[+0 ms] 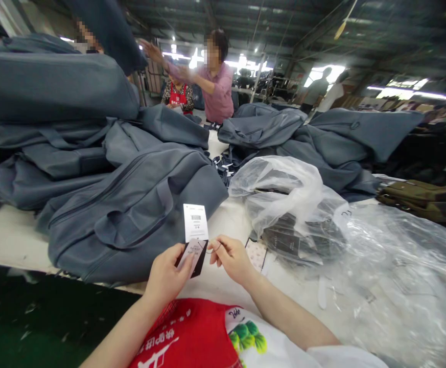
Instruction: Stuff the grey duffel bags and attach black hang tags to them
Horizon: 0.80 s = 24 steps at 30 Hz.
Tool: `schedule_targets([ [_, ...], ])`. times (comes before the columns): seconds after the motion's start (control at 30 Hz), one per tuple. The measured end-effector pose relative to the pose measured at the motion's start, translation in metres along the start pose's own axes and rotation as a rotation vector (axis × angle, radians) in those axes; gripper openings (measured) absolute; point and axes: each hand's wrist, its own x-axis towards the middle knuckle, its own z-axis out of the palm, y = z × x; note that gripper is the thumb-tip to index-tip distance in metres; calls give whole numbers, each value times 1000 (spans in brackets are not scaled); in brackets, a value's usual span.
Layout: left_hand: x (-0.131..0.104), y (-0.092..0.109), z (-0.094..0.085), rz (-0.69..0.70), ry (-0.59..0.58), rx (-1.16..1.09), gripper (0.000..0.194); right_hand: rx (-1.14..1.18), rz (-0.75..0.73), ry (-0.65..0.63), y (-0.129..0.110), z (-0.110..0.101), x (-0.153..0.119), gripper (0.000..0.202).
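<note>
Between the thumb and fingers of my left hand (170, 271) are several hang tags (193, 255), one grey-pink with print and one black behind it. A white barcode label (195, 223) stands up above them, against the bag. My right hand (228, 257) is closed in a pinch on a thin dark cord (217, 246) beside the tags' right edge. Just beyond my hands lies a blue-grey duffel bag (138, 209) on its side, its handles and long zip facing me. A small patterned card (255, 254) rests on the table right of my right hand.
More blue-grey bags (54, 92) are heaped at the left and others (322, 133) at the back right. A clear plastic bag (291, 204) with dark tags inside and loose plastic film (399, 286) cover the right side. Across the white table (223, 286), a co-worker (218, 87) in pink reaches out.
</note>
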Motion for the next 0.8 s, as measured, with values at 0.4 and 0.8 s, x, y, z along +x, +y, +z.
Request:
schedule_targets([
  [0.4,-11,-2,23,399,92,257,33,302,147,-76,13,20,9,44],
  [0.8,0,-12,14,197,64,165,28,-277,-13,-145,8,7,6,16],
])
